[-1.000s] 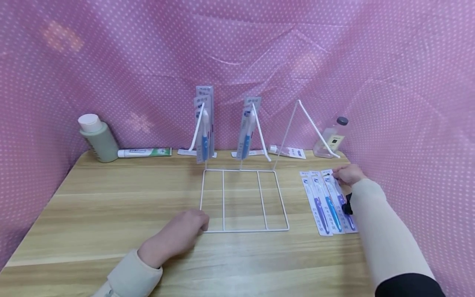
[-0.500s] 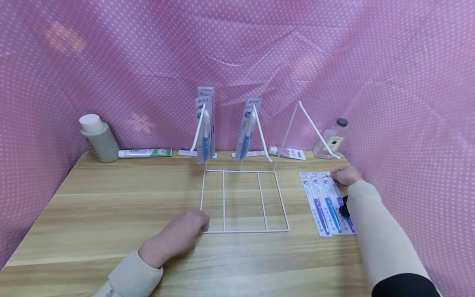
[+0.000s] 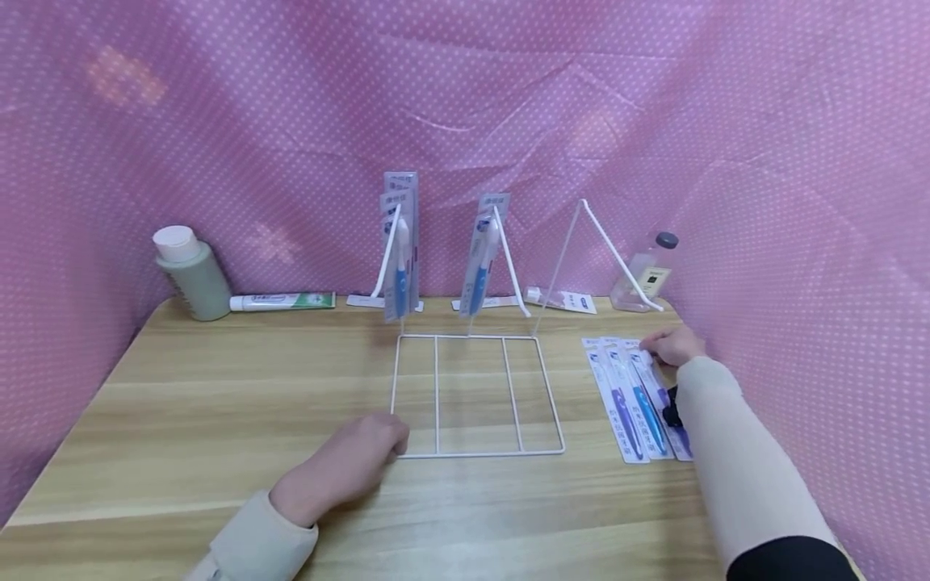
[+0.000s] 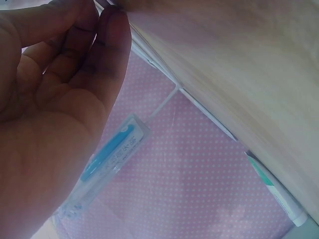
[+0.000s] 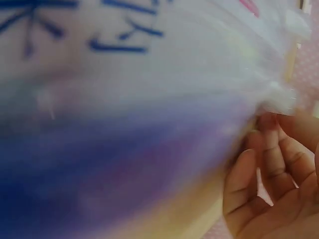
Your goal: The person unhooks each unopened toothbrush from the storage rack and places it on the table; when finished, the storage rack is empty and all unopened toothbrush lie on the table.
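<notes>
My left hand [image 3: 352,458] holds the front left corner of a white wire display rack [image 3: 479,454]. In the left wrist view its fingertips [image 4: 113,30] meet at the wire. Packaged toothbrushes hang on the rack's left hook [image 3: 387,250] and middle hook [image 3: 512,262]; the right hook [image 3: 617,257] is bare. Right of the rack, three packaged toothbrushes lie side by side. My right hand [image 3: 674,345] pinches the upper end of the rightmost toothbrush package [image 3: 657,387], partly hidden by the wrist. That package fills the right wrist view, blurred, with thumb and finger at its edge.
Along the back edge stand a green bottle with a white cap [image 3: 192,274] and a clear bottle with a dark cap [image 3: 645,273]. Toothpaste tubes [image 3: 283,301] lie between them. A pink dotted cloth [image 3: 465,105] hangs behind the wooden table [image 3: 218,387].
My right hand has shifted a little left, and the top of the rightmost toothbrush package has moved left with it, closer to its neighbour. My left hand stays at the rack corner.
</notes>
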The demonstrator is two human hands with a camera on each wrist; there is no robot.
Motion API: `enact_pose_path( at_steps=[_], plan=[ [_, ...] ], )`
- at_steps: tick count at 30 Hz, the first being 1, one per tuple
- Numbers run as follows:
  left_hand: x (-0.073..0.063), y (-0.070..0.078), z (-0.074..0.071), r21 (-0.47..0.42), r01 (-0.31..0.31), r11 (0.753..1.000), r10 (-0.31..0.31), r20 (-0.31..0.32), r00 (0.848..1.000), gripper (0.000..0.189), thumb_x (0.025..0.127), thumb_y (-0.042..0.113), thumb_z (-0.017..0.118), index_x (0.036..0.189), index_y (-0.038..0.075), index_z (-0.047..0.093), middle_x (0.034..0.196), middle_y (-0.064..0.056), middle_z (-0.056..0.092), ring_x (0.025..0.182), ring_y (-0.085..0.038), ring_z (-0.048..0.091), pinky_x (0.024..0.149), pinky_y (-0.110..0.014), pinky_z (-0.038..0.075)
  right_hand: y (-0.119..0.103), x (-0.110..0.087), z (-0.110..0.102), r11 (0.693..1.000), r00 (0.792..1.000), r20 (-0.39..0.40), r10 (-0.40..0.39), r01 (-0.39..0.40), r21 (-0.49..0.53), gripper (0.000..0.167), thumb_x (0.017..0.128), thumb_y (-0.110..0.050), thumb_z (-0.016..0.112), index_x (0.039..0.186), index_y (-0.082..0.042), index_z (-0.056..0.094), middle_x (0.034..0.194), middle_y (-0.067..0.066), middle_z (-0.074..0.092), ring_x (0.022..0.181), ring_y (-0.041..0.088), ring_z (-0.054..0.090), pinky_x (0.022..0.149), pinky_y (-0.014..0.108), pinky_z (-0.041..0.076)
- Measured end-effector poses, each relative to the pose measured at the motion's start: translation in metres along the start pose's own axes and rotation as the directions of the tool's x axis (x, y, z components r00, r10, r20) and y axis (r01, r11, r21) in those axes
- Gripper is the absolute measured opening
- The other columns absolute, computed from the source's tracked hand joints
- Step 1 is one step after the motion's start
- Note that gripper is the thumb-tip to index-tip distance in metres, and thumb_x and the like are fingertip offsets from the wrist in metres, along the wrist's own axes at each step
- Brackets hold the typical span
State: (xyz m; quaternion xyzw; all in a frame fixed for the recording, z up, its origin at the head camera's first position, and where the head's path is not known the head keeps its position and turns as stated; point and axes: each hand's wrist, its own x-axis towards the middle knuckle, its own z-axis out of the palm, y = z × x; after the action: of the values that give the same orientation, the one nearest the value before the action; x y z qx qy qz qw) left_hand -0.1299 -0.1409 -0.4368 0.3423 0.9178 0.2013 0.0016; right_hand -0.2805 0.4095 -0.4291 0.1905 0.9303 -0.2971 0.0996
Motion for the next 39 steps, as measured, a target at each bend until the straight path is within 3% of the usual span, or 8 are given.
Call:
enact_pose_path(
  at_steps=[5, 9, 16, 19, 23, 30, 36, 39],
  plan=[
    [0.0, 0.0, 0.001, 0.0, -0.009, 1.0, 0.009, 0.0, 1.0, 0.033, 0.083, -0.015, 0.064, 0.072, 0.017, 0.057, 0.073, 0.009, 0.049, 0.068, -0.008, 0.043, 0.061, -0.024, 0.041, -0.023, -0.016, -0.015, 0.993, 0.992, -0.083, -0.091, 0.096, 0.062, 0.045, 0.107, -0.031, 0.055, 0.126, 0.007, 0.069, 0.092, 0.005, 0.076, 0.076, 0.013, 0.062, 0.064, 0.028, 0.052],
    [0.0, 0.0, 0.0, 0.006, -0.008, 1.0, 0.008, -0.012, 1.0, 0.032, 0.081, -0.014, 0.065, 0.071, 0.016, 0.057, 0.072, 0.009, 0.049, 0.067, -0.008, 0.044, 0.061, -0.024, 0.042, -0.062, -0.034, -0.02, 0.943, 0.953, -0.191, -0.237, 0.273, 0.192, 0.042, 0.107, -0.026, 0.059, 0.131, 0.008, 0.066, 0.092, -0.004, 0.077, 0.073, 0.003, 0.064, 0.062, 0.021, 0.051],
    [-0.001, -0.002, -0.002, 0.015, -0.012, 1.0, 0.012, -0.012, 1.0, 0.033, 0.081, -0.014, 0.064, 0.071, 0.016, 0.055, 0.072, 0.009, 0.048, 0.067, -0.009, 0.043, 0.061, -0.024, 0.041, -0.126, -0.066, -0.002, 0.728, 0.865, -0.272, -0.422, 0.502, 0.468, 0.033, 0.106, -0.031, 0.064, 0.115, 0.0, 0.072, 0.081, -0.021, 0.073, 0.075, -0.002, 0.068, 0.069, 0.014, 0.056],
    [0.0, -0.002, -0.001, 0.018, -0.01, 1.0, 0.01, -0.011, 1.0, 0.034, 0.082, -0.014, 0.064, 0.071, 0.017, 0.054, 0.071, 0.009, 0.048, 0.067, -0.009, 0.043, 0.061, -0.024, 0.04, -0.149, -0.075, 0.006, 0.636, 0.849, -0.263, -0.458, 0.52, 0.57, 0.028, 0.106, -0.03, 0.064, 0.113, -0.005, 0.074, 0.085, -0.019, 0.075, 0.079, 0.001, 0.07, 0.071, 0.016, 0.055],
    [0.0, -0.002, 0.001, 0.023, -0.021, 1.0, 0.021, -0.022, 1.0, 0.032, 0.083, -0.012, 0.066, 0.072, 0.016, 0.055, 0.071, 0.009, 0.05, 0.067, -0.009, 0.044, 0.061, -0.024, 0.041, -0.174, -0.086, 0.018, 0.477, 0.829, -0.208, -0.519, 0.483, 0.735, 0.014, 0.107, -0.027, 0.064, 0.105, -0.017, 0.074, 0.095, -0.011, 0.077, 0.088, 0.006, 0.07, 0.08, 0.019, 0.055],
    [-0.002, -0.001, -0.003, 0.001, -0.002, 1.0, 0.002, -0.02, 1.0, 0.034, 0.08, -0.015, 0.063, 0.07, 0.016, 0.054, 0.07, 0.009, 0.047, 0.066, -0.008, 0.042, 0.058, -0.023, 0.039, -0.213, -0.101, 0.032, 0.377, 0.793, -0.229, -0.564, 0.495, 0.783, 0.016, 0.107, -0.028, 0.064, 0.113, -0.015, 0.071, 0.104, -0.003, 0.074, 0.094, 0.013, 0.069, 0.087, 0.025, 0.057],
    [-0.001, 0.0, -0.003, 0.007, 0.002, 1.0, -0.002, -0.009, 1.0, 0.033, 0.082, -0.014, 0.062, 0.071, 0.016, 0.055, 0.071, 0.008, 0.048, 0.066, -0.009, 0.043, 0.059, -0.023, 0.04, -0.245, -0.109, 0.036, 0.195, 0.766, -0.267, -0.585, 0.453, 0.87, 0.022, 0.107, -0.02, 0.063, 0.122, -0.004, 0.066, 0.107, 0.003, 0.074, 0.097, 0.016, 0.07, 0.087, 0.027, 0.058],
    [-0.001, 0.0, -0.002, 0.002, -0.001, 1.0, 0.001, -0.01, 1.0, 0.033, 0.082, -0.014, 0.062, 0.071, 0.016, 0.055, 0.071, 0.008, 0.048, 0.066, -0.009, 0.042, 0.058, -0.023, 0.039, -0.257, -0.114, 0.037, 0.153, 0.764, -0.27, -0.586, 0.431, 0.889, 0.023, 0.105, -0.019, 0.065, 0.123, -0.004, 0.067, 0.109, 0.004, 0.074, 0.098, 0.017, 0.07, 0.087, 0.027, 0.058]
  ],
)
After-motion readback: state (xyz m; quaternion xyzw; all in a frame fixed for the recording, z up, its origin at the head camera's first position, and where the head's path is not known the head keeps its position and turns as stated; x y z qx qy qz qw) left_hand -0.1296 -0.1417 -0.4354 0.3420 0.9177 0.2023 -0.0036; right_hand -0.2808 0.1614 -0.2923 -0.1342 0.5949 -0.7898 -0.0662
